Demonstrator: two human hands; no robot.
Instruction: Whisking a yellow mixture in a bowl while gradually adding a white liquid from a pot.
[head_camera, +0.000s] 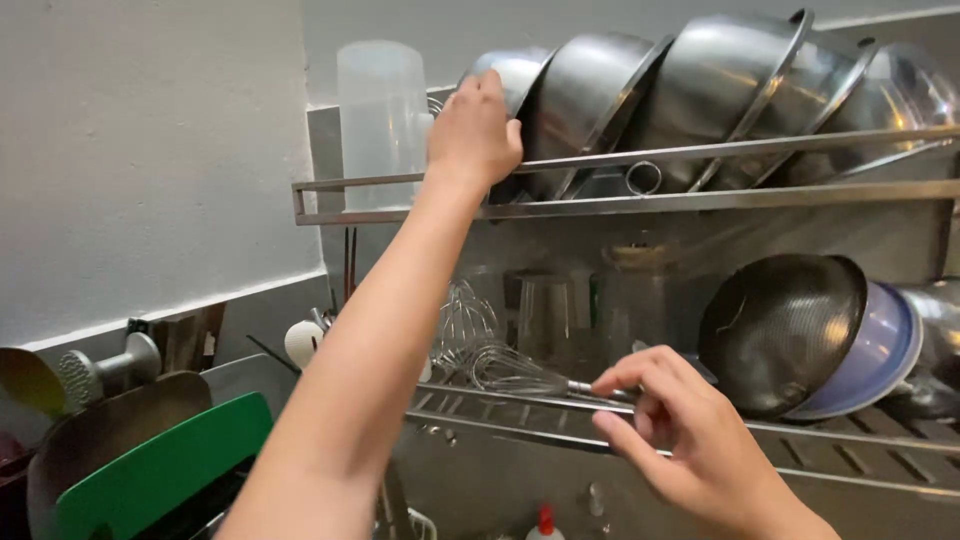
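Observation:
My left hand (475, 130) reaches up to the top shelf (800, 195) and grips the rim of a small steel bowl (515, 72), the leftmost in a row of tilted steel bowls (720, 90). Lower down, my right hand (680, 435) pinches the handle of a wire whisk (510, 370). The whisk lies on the lower rack (850, 450) with its wire head pointing left. A second whisk (465, 320) stands just behind it.
A frosted plastic jug (380, 120) stands on the top shelf, left of my left hand. Clear glasses (545, 315), a dark mesh strainer (780, 330) and a purple bowl (885, 355) sit on the lower rack. A green cutting board (160, 470) and utensils are at lower left.

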